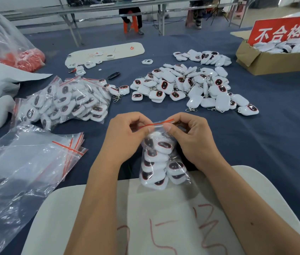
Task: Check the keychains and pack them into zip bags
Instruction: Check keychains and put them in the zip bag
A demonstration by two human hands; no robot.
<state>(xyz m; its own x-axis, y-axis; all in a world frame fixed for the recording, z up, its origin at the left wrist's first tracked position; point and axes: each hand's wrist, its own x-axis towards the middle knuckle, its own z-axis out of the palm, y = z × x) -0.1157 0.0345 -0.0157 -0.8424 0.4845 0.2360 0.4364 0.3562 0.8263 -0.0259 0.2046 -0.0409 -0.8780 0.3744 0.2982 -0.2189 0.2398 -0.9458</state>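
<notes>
Left hand (125, 137): pinches red seal of zip bag (161, 159)
Right hand (191, 138): pinches same seal
Bag: filled with keychains, hanging between hands, above desk (274, 144) edge

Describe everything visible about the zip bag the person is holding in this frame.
The zip bag is small, clear, crinkled plastic with a red strip along its top. It hangs upright over the table edge, packed with white keychains with dark, red-rimmed faces. The left hand and right hand pinch its top edge from either side. Whether it is fully sealed cannot be told.
</notes>
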